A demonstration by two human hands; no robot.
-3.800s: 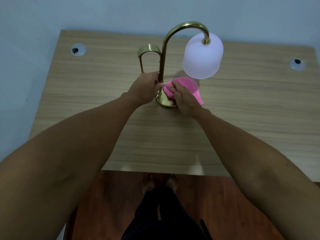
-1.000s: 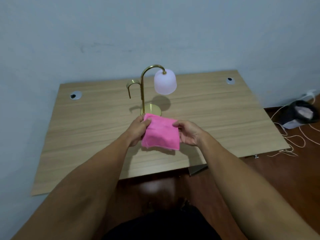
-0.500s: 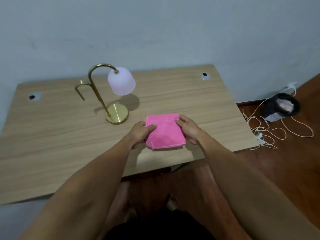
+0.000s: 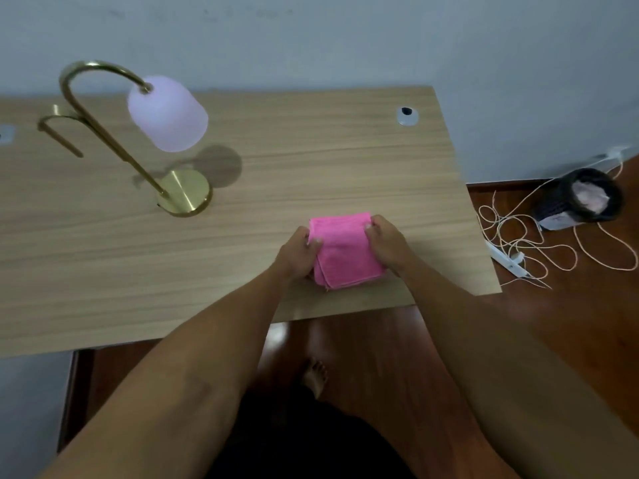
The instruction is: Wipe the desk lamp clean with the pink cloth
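Nearest the camera: dark trousers and one bare foot (image 4: 315, 376) on the reddish wooden floor (image 4: 380, 357), two bare forearms reaching forward over the near desk edge. Just past that edge, pink cloth (image 4: 344, 252) folded into a thick pad, lying on the wooden desk (image 4: 103, 271) toward its near right corner. Left hand (image 4: 297, 255) clamped on the cloth's left side, thumb on top and fingers curled under the fold. Right hand (image 4: 387, 242) pinching the right side, fingertips pressed onto the upper corner. Layered edges showing at the cloth's near left corner. Further back and well to the left, desk lamp (image 4: 138, 140) standing clear of both hands: round brass base (image 4: 185, 191) flat on the desk, thin brass stem rising to a hook, pale frosted shade (image 4: 167, 114) hanging from it, a second smaller brass hook behind. Grey cable grommet (image 4: 407, 115) near the far right corner. Off the desk at right, pale cords (image 4: 518, 236) looped on the floor beside a dark bin (image 4: 581, 198), possibly lined with a pale bag. Blue-grey wall (image 4: 345, 39) at the back.
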